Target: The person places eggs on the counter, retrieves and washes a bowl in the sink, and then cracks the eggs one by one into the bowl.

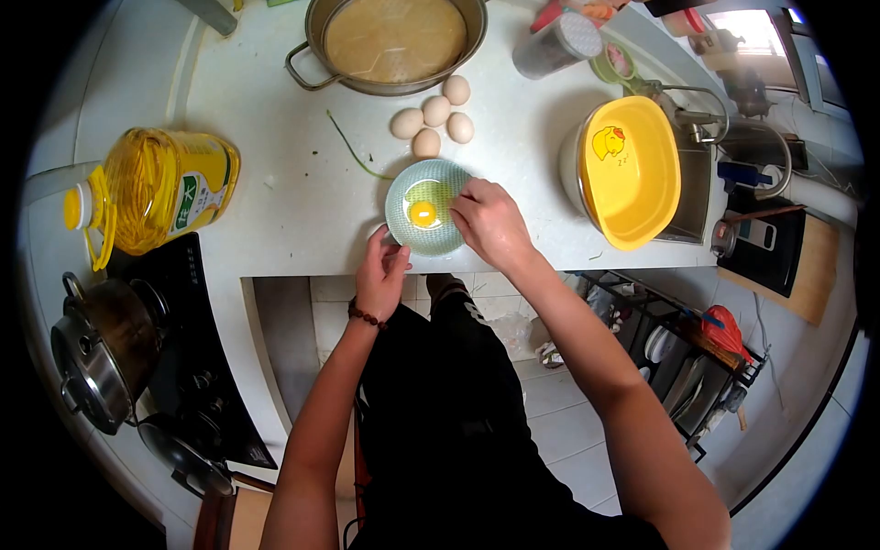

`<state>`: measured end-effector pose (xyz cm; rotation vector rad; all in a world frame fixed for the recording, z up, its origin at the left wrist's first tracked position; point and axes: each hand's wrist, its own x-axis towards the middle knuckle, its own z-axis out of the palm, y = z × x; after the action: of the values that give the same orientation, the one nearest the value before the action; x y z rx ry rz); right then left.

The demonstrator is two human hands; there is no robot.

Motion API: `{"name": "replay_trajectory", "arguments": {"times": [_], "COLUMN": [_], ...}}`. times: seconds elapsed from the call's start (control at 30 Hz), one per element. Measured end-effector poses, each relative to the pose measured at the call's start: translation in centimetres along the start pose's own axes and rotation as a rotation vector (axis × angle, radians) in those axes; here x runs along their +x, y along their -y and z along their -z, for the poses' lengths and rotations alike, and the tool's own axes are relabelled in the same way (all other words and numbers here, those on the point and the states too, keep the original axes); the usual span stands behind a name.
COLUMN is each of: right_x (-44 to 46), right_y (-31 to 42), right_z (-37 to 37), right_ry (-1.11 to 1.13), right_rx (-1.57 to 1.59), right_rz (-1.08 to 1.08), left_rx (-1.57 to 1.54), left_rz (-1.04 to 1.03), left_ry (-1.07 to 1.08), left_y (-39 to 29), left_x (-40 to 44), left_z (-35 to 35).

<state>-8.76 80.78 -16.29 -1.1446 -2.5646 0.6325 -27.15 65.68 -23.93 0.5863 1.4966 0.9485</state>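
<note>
Fingers (466, 203) at both sides of a round, pale blue-green, textured bowl (429, 170)

L hand (378, 280): thumb + fingers narrow on the near-left rim, prob. to steady it. R hand (490, 223): fingertips bunched at the R rim; can't tell if they pinch anything.

Biggest first: smooth white counter (275, 183), bowl by its front edge, between the hands (handy spot, b/c both arms meet there). Round, two-tone steel pot (385, 89) beyond, top cut off by the frame; tan contents or cover, hard to say which. Clear plastic jug of yellow oil (147, 197) at far L, near the hob. Yellow oval plastic basin w/ duck print (632, 197) at R, by the sink, mostly hiding a steel vessel (572, 170). Five pale-brown, oval whole eggs (435, 111) beyond the bowl, prob. grouped for easy reach. Smallest: bright orange-yellow round yolk (422, 214) inside the bowl; edge of its clear white hard to make out.
</note>
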Motion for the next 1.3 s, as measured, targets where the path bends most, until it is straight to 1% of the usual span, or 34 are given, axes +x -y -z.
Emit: {"name": "replay_trajectory", "arguments": {"times": [0.03, 0.1, 0.13, 0.2, 0.33, 0.4, 0.6, 0.8, 0.87, 1.13, 1.23, 1.3], "right_x": [0.6, 1.3, 1.4, 1.6, 2.0, 2.1, 2.5, 2.3, 2.3, 2.4, 2.4, 2.2], "right_y": [0.0, -0.2, -0.2, -0.2, -0.7, -0.9, -1.2, -1.4, -1.4, -1.4, -1.3, -1.4], "right_z": [-0.6, -2.2, -2.9, -4.1, -5.6, -6.1, -6.8, -7.3, -7.3, -7.3, -7.1, -6.8], "right_ry": [0.002, 0.326, 0.328, 0.420, 0.422, 0.339, 0.303, 0.256, 0.258, 0.302, 0.297, 0.252], "right_rx": [0.001, -0.138, -0.139, -0.161, -0.205, -0.178, -0.127, -0.121, -0.124, -0.161, -0.149, -0.065], "right_rz": [0.002, -0.083, -0.080, -0.148, -0.202, -0.243, -0.290, -0.274, -0.269, -0.276, -0.291, -0.285], "left_rx": [0.007, 0.012, 0.004, -0.010, 0.008, -0.005, 0.008, 0.024, 0.007, 0.040, 0.050, 0.063], "left_rz": [0.011, 0.023, 0.000, -0.023, -0.014, -0.012, -0.024, -0.051, -0.062, -0.060, -0.057, -0.054], "left_ry": [-0.007, -0.017, -0.015, -0.020, -0.018, -0.025, -0.035, -0.042, -0.087, -0.080, -0.079, -0.081], "left_y": [-0.2, 0.0, 0.4, 0.7, 0.7, 0.6, 0.6, 0.9, 1.1, 0.7, 0.5, 0.4], "left_x": [-0.1, -0.1, 0.1, 0.1, 0.0, -0.1, -0.3, -0.2, -0.2, -0.1, -0.1, -0.1], "left_z": [0.0, -0.1, -0.2, -0.3, -0.5, -0.6, -0.6, -0.7, -0.9, -0.7, -0.6, -0.6]}}
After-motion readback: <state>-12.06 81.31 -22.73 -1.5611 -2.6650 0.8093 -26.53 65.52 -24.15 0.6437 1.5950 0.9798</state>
